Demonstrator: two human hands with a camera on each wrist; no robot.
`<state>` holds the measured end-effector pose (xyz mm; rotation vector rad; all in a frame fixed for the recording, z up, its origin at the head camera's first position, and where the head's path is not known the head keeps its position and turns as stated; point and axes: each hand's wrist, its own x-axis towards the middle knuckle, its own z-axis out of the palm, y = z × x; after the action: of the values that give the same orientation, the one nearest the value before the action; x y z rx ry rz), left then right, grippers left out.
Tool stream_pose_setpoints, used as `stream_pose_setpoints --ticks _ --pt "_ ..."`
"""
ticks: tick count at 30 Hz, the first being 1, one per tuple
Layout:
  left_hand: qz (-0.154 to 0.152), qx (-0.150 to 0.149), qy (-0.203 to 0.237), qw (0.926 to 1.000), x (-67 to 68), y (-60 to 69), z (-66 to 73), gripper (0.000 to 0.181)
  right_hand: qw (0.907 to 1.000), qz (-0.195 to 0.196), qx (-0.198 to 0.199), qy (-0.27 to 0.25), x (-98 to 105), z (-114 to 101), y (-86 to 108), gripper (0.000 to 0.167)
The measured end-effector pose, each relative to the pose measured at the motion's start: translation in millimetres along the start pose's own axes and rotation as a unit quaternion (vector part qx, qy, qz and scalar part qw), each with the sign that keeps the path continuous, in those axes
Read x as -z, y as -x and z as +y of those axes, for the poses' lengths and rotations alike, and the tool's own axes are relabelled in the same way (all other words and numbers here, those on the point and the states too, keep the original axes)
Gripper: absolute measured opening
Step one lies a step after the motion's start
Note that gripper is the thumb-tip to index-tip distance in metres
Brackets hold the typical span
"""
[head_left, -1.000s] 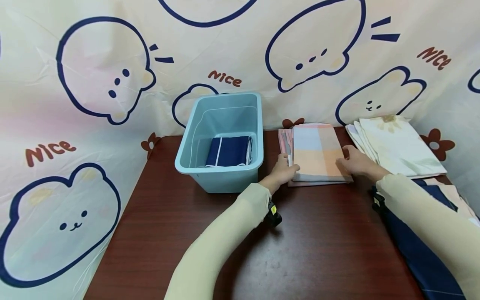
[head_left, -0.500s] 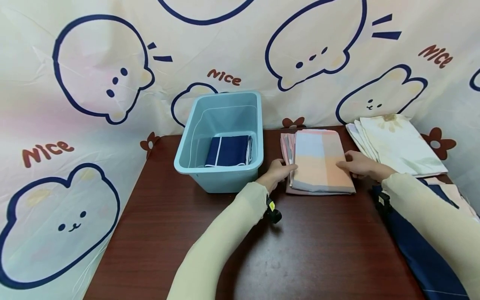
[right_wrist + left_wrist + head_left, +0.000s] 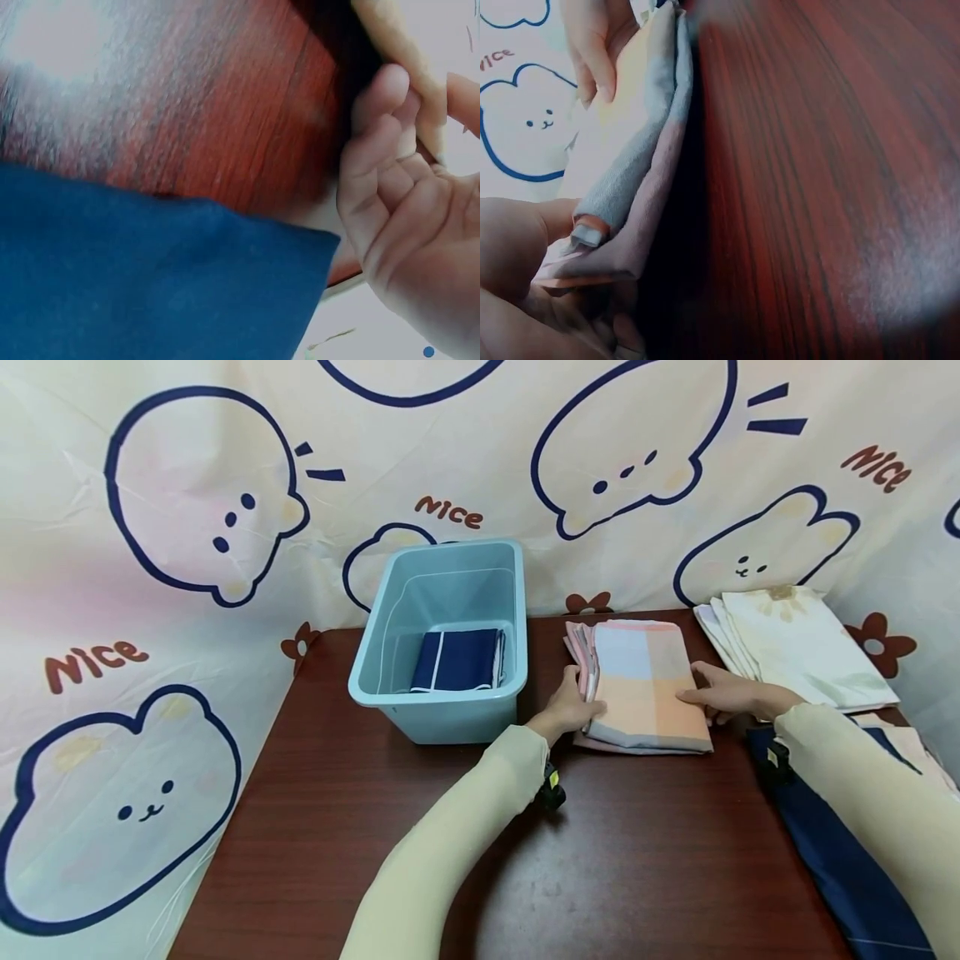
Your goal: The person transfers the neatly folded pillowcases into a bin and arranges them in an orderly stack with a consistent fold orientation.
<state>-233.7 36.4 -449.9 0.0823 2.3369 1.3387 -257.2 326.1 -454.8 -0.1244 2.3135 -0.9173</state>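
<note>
folded checked cloth (image 3: 639, 685), side edges in the pinch of both hands (image 3: 567, 704) (image 3: 729, 693), broad brown tabletop (image 3: 630, 852) before its near edge

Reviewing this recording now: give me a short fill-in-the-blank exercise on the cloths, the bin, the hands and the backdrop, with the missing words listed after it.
1. The folded navy cloth lies ____ the light blue bin.
2. The hand nearer the bin, gripping the plaid cloth, is the person's ____ one.
3. In the head view, the white cloth lies to the ____ of the plaid cloth.
4. The brown word repeated on the backdrop reads "____".

Missing words: inside; left; right; Nice.
</note>
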Motion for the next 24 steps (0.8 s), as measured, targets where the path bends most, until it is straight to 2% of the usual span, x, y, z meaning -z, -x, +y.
stream_pose_setpoints --ticks 6,12,19,24 --pt "-0.019 -0.004 0.004 0.9998 0.6 0.9 -1.5 0.081 0.9998 -0.009 0.013 -0.01 2.9 1.4 1.7 0.07" --pt "-0.028 -0.022 0.01 0.9993 3.6 3.0 0.5 0.081 0.9994 -0.007 0.028 -0.022 2.2 1.2 5.8 0.068" --pt "-0.029 -0.006 -0.009 0.9995 0.7 0.6 3.0 0.075 0.9985 -0.013 0.034 -0.042 0.4 -0.8 7.9 0.07" --pt "-0.033 -0.008 -0.004 0.9994 -1.0 0.9 4.6 0.077 0.9982 -0.012 0.043 -0.04 0.1 2.8 9.5 0.069"
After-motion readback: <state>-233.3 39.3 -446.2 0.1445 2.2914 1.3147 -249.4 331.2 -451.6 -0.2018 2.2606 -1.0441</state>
